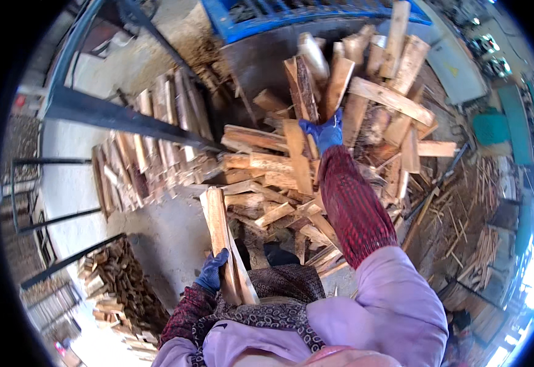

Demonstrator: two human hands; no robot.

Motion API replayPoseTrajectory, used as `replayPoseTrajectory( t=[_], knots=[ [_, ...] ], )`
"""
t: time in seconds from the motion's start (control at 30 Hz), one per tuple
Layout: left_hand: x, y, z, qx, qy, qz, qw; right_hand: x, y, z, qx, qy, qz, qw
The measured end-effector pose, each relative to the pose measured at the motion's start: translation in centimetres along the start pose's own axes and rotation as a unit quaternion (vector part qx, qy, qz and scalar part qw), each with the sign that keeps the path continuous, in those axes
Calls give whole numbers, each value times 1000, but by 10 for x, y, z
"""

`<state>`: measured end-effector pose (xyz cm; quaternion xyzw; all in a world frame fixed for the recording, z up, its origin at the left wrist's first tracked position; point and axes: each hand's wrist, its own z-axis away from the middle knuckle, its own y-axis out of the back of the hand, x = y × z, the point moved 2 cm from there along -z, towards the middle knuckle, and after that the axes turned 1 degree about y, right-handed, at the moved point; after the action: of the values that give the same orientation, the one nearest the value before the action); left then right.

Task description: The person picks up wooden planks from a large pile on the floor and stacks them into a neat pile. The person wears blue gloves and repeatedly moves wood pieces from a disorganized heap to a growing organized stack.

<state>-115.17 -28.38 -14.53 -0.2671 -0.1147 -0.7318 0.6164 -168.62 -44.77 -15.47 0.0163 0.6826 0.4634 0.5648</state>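
Woodpile, left hand's (212, 272) plank (224, 251) (upright)

From my feed I see a grey concrete floor (157, 238), dusty and strewn with bark and splinters. A dark steel frame (120, 116) cuts across the left, with thin black rails (53, 220) below it — open racks, by the look. A blue metal structure (267, 18) sits along the top edge. Green machine housings (493, 125) stand at the right, where hard daylight comes in — bright enough to wash out the rim.
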Motion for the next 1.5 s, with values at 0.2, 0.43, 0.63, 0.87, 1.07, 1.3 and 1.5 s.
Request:
replayPoseTrajectory(
  t=[0.2,0.43,0.63,0.87,1.07,1.3,1.5],
  knots=[
    [0,59,94,29,101,140,985,-15,-63,-13,-72,125,154,977],
    [-101,360,97,367,3,318,874,-29,-92,100,-134,129,-69,980],
    [-105,699,289,602,-109,286,738,-6,-84,381,-296,-226,-168,913],
    [-65,775,264,407,-163,134,889,-93,-210,614,-575,-98,-77,808],
    [1,486,146,-51,-111,429,895,-276,-315,734,-588,52,-125,797],
    [95,473,102,-56,-317,316,893,-375,-309,725,-497,111,-189,839],
    [264,546,106,185,-241,75,950,-480,-361,604,-485,13,-163,859]
  ],
)
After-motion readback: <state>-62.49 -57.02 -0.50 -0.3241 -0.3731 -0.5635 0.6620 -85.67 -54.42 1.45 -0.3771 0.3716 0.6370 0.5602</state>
